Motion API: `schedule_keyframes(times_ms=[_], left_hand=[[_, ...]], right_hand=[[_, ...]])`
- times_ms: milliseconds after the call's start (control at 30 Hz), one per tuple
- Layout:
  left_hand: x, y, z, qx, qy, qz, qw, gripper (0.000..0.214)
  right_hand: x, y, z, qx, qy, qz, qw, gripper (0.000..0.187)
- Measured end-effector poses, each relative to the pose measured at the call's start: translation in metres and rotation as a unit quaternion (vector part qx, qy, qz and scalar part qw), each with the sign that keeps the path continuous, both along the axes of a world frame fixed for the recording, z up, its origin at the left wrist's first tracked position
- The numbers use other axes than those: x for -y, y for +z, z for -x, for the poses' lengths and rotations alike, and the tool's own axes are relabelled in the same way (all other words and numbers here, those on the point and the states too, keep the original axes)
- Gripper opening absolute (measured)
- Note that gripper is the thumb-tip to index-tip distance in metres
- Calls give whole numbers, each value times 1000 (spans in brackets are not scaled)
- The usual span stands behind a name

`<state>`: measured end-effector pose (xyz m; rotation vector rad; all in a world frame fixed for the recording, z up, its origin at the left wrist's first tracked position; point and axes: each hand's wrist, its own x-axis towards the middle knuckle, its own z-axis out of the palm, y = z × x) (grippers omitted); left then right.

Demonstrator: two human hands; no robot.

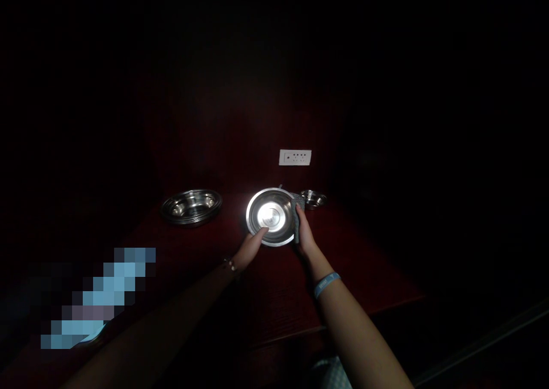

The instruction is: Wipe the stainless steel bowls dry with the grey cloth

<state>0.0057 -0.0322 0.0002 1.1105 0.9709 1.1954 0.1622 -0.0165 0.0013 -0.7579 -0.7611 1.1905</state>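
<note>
A shiny steel bowl (283,211) is held up over the dark red table, its inside tilted toward me. My left hand (250,248) grips its lower left rim, the thumb lying over the inside and the fingers hidden beneath. On the right side, my right hand (304,229) presses a folded grey cloth (295,220) around the rim, thumb in front. Behind that hand stands a smaller steel bowl (314,199). Farther left, a stack of wide steel basins (191,206) rests on the table.
The dark red table (274,297) has its front edge just before me. A white wall socket (295,158) sits on the back wall. At the lower left lies a bright, pixelated object (107,292) that I cannot make out. Most surroundings are dark.
</note>
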Motion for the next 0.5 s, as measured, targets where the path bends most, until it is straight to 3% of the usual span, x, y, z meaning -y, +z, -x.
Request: schedule_keyframes(times_ms=[500], left_hand=[[2,4,-2,-4,6,10,1000,18]], right_hand=[[1,1,1,-7,5,5,1000,41]])
